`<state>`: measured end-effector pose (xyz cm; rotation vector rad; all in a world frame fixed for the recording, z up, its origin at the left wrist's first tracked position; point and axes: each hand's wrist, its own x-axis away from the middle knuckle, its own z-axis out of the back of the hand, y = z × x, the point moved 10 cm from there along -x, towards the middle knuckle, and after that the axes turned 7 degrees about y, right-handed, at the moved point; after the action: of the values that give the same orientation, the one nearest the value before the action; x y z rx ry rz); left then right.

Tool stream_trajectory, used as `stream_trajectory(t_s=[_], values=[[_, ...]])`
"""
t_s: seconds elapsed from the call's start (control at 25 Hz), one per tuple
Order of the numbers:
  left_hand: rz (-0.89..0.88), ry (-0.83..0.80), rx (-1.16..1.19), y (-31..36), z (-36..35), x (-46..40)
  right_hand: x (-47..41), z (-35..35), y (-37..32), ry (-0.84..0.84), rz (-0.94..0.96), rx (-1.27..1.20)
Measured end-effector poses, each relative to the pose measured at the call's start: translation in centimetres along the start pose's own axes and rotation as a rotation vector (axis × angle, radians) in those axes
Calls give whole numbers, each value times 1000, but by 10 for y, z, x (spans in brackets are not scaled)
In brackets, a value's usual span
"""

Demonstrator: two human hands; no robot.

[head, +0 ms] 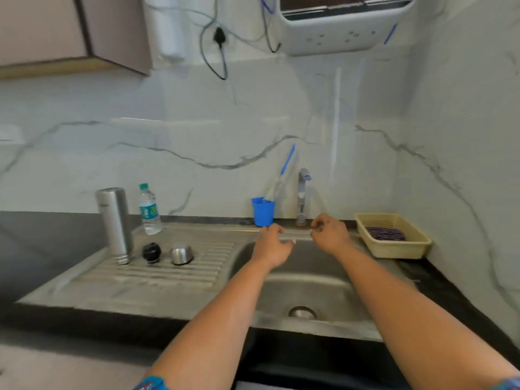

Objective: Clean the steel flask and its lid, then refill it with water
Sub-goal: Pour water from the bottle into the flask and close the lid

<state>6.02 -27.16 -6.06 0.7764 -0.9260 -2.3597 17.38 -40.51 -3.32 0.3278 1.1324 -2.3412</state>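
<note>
**Flask looks washed, still needs water**

The flask stands upside down at the left end of the sink's ribbed drain board. Its black stopper and steel cap sit just beside it. So the washing looks done, but the filling is not.

Both hands hang over the sink, near the tap. The left hand and the right hand have loosely bent fingers and hold nothing.

Steel flask stands inverted beside sink.
</note>
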Motion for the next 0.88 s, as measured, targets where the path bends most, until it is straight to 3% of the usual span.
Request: stream_trajectory(t_s=[0.24,0.52,0.68,0.88], values=[[140,244,-33,-96,144,42,56,-94,-96,-166,74,-88],[393,375,121,-227,262,67,91,-211,-195,-470,151,-255],[537,483,213,-287,324,51,88,-273,-252,-603,144,-337],[569,523,254,-323,364,-11,62,-331,-323,-679,111,-468]])
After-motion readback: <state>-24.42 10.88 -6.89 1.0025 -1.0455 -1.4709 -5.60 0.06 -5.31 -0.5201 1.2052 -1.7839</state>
